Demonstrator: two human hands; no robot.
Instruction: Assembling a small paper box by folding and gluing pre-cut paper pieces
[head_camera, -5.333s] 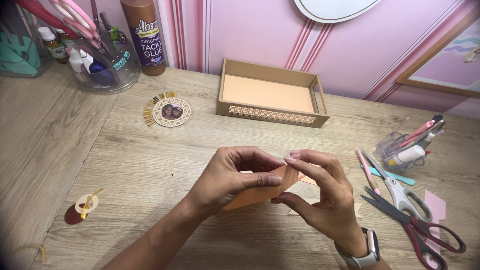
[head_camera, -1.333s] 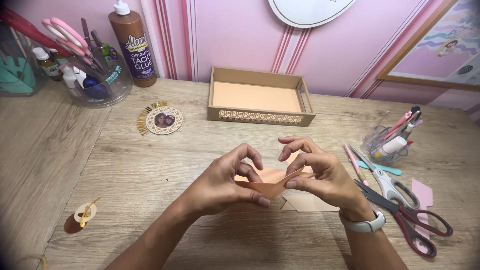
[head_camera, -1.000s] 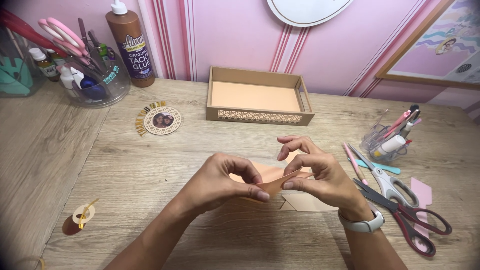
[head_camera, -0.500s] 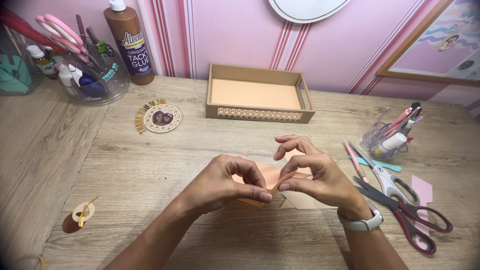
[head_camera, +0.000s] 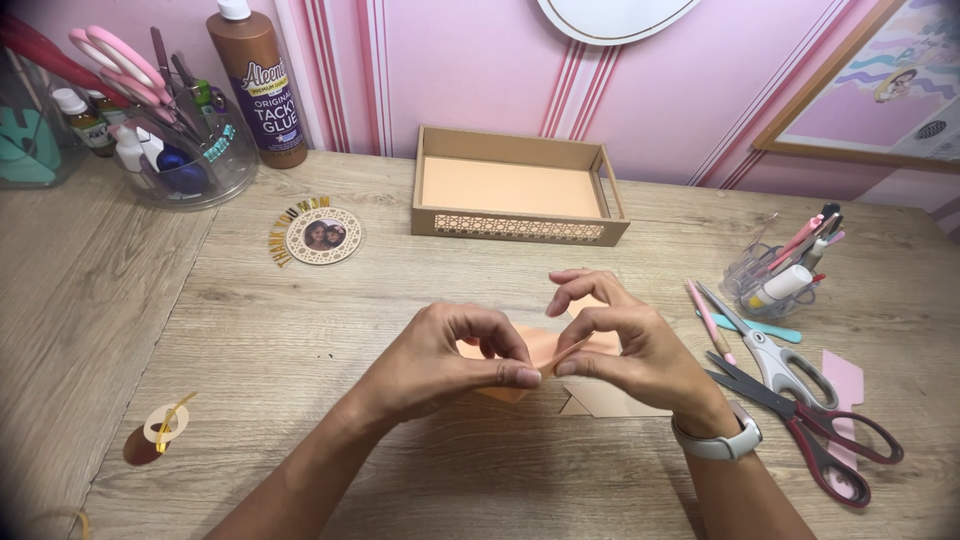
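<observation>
Both hands meet over the middle of the wooden table (head_camera: 300, 340), pinching a small piece of peach-coloured paper (head_camera: 545, 352) between them. The left hand (head_camera: 445, 360) is closed narrowly, thumb and forefinger pressed together on the paper's left part, and the right hand (head_camera: 625, 345) grips the right part the same way, its other fingers curled up above. The paper lies directly between the two hands, its raised crease running roughly from one hand to the other, so neither hand is nearer to it; both touch it. How the paper is folded underneath the fingers is hard to make out, as they cover most of it. A second flat scrap of tan paper (head_camera: 610, 400) lies on the table just under the right hand. Beyond the fingertips, well apart, stands an open cardboard tray (head_camera: 520, 228). To the outer side of the right hand lie red-handled scissors (head_camera: 810, 425) and grey-handled scissors (head_camera: 775, 350), near the wrist with its white watch (head_camera: 715, 440). Far off on the left hand's side are a round photo ornament (head_camera: 322, 236) and a brown glue bottle (head_camera: 258, 85).
</observation>
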